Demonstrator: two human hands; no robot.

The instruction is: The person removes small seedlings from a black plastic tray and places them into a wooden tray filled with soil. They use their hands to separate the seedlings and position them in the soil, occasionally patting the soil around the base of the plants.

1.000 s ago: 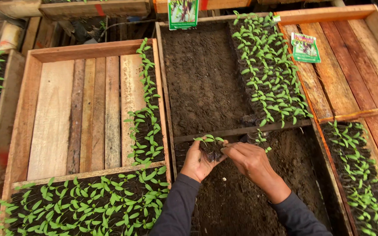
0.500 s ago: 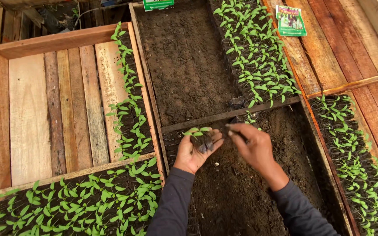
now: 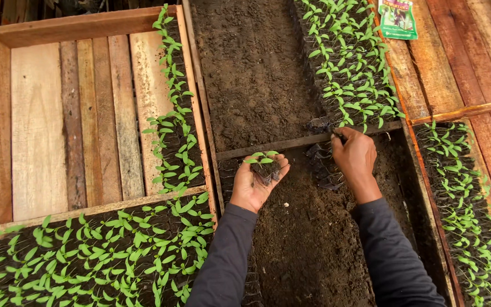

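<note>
Beside divider (image 3: 279, 146), left hand (image 3: 255, 183) cupping seedlings (image 3: 265, 161)

A single camera rides on the person's head and looks almost straight down, close enough that both forearms enter from the bottom edge. The left hand (image 3: 255, 183) and right hand (image 3: 354, 154) sit a little right of centre and below the middle of the view. Wooden trays (image 3: 41, 131) fill the left side, a soil bed (image 3: 257, 74) runs up the centre, and rows of seedlings (image 3: 348, 62) reach the top and right edges. No second view shares the scene.
</note>
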